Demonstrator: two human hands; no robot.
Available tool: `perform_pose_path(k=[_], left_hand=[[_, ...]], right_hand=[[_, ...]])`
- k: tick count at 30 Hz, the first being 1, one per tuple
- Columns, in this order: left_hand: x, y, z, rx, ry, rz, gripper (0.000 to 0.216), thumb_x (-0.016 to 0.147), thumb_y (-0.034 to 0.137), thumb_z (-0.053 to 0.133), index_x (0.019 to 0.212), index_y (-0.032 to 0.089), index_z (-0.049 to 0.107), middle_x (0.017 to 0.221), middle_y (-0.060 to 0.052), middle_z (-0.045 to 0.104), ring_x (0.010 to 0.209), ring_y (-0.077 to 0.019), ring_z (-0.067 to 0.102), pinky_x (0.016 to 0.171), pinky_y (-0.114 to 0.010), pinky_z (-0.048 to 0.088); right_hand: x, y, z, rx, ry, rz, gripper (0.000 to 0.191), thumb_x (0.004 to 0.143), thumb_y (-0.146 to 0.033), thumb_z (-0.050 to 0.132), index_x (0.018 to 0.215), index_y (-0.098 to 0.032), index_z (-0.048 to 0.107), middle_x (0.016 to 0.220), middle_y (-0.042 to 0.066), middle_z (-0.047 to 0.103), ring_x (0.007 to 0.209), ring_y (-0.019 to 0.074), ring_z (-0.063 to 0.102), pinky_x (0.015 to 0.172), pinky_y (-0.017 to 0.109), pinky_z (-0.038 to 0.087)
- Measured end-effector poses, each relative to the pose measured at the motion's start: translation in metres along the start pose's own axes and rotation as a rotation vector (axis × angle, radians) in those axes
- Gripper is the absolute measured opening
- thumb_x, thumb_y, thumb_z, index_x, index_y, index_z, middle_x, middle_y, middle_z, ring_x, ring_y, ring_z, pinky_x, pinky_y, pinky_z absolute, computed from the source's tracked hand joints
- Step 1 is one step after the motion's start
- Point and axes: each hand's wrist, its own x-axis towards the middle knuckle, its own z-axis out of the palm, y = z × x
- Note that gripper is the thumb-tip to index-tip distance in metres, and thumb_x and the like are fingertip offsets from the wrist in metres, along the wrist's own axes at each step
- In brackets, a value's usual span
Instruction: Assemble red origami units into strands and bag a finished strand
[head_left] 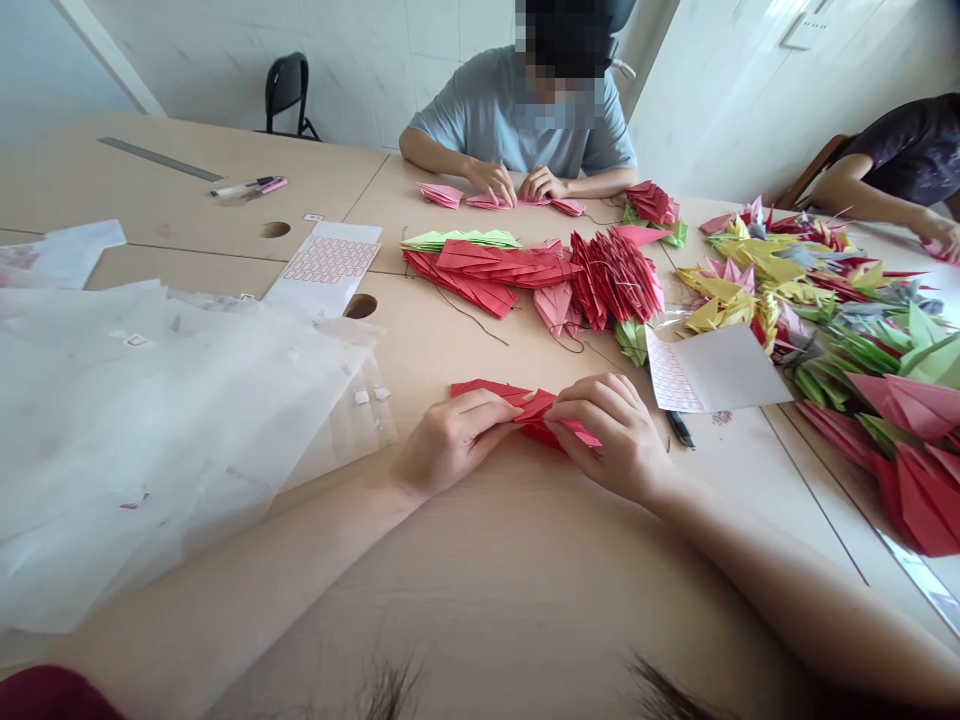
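Past my hair (pixel 388 695), my left hand (pixel 450 440) and right hand (pixel 619 432) pinch seemingly unfinished red paper (pixel 540 404); folded bundles (pixel 611 280) lie beyond it.

The held paper (pixel 538 408) is red — the label sheets (pixel 330 260) white, red-patterned.

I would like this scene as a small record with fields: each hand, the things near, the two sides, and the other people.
Left hand: pinches red folded paper
Right hand: pinches the same paper
Beyond the hands: red, pink and green folded pieces
Right side: mixed-colour paper pile; printed white sheet, black pen partly beneath
Left side: translucent plastic
Far left: ruler
Across: person in grey-blue shirt, handling pink pieces
Far right: another person's dark sleeve
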Motion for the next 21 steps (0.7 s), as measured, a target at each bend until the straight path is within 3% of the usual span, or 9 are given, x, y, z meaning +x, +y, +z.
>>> perform_pose_path(k=[16,21], left_hand=[[-0.004,0.002,0.002,0.134,-0.124,0.049,0.019,0.094,0.015,0.048,0.098,0.017,0.067,0.091,-0.006,0.071,0.084,-0.0157,0.067,0.074,-0.026,0.053],[-0.004,0.001,0.004,0.13,-0.135,0.033,0.021,0.094,0.018,0.048,0.095,0.02,0.068,0.091,-0.005,0.071,0.082,-0.0154,0.067,0.075,-0.025,0.053]], right_hand=[[0.003,-0.009,0.001,-0.028,-0.082,-0.132,0.019,0.09,-0.011,0.056,0.106,-0.021,0.06,0.098,0.005,0.068,0.09,0.0179,0.059,0.082,0.033,0.045],[0.003,-0.015,0.004,-0.057,-0.113,-0.105,0.014,0.09,-0.011,0.053,0.095,-0.022,0.06,0.094,0.004,0.068,0.085,0.0168,0.06,0.081,0.033,0.044]])
